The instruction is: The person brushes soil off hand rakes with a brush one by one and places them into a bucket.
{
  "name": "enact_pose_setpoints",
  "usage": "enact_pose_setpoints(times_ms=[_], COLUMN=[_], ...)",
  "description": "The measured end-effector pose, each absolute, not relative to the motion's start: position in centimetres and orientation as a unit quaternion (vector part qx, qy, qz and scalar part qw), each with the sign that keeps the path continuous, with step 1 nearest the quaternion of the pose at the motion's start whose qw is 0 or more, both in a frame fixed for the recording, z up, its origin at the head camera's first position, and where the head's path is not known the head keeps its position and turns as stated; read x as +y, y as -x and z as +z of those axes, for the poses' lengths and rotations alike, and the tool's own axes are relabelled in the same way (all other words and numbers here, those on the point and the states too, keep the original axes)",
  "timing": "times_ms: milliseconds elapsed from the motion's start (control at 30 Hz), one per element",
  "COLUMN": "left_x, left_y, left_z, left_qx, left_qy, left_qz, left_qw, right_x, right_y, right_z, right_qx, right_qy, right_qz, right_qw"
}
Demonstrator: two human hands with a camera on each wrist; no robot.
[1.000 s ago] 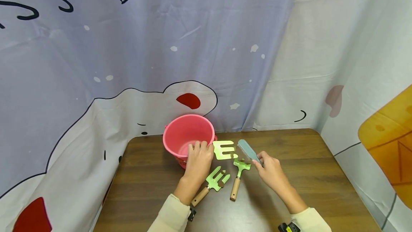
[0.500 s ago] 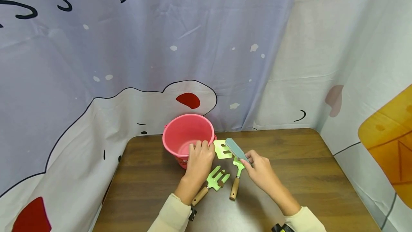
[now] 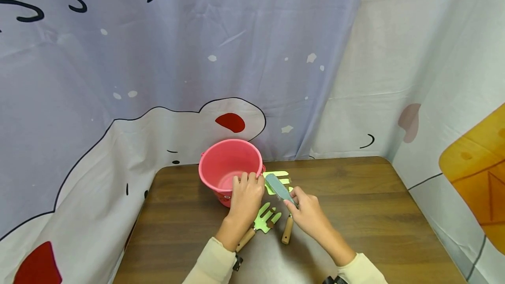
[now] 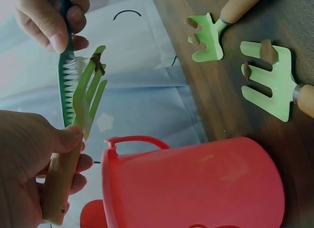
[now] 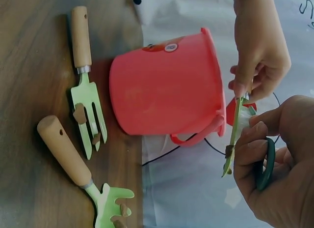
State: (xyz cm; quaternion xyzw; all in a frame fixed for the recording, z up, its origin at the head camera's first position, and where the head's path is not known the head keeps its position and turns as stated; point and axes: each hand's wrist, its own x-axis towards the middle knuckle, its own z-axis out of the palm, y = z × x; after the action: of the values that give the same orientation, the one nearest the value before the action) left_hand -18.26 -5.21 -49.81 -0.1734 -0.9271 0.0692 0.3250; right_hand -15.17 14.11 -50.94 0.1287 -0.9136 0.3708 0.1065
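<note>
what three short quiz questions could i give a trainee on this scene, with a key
1. Open question: what does the right hand hold?
2. True or false, of the left hand: it holds nothing.
3. Multiple choice: how many green-headed tools lie on the table?
a) one
b) two
c) four

Key:
1. A brush.
2. False; it grips a green fork by its wooden handle.
3. b
</note>
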Motion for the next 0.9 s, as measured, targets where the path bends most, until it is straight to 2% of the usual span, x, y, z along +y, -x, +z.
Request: enact_pose_setpoints(times_ms=[600, 900], left_x=[-5.6, -5.8], left_y=[18.1, 17.9], left_z=[-49.9, -49.7], left_qx=[-0.923, -0.921], left_qy=[0.168, 0.171], left_qz=[0.068, 0.067], left_qw=[0.339, 0.343], right_x=[16.5, 17.5], right_y=[16.1, 16.4], right_z=[-52.2, -52.8], right_qx=[-0.925, -0.929], right_qy=[-0.129, -0.112], right_qz=[0.317, 0.316], right_qw=[0.167, 0.158])
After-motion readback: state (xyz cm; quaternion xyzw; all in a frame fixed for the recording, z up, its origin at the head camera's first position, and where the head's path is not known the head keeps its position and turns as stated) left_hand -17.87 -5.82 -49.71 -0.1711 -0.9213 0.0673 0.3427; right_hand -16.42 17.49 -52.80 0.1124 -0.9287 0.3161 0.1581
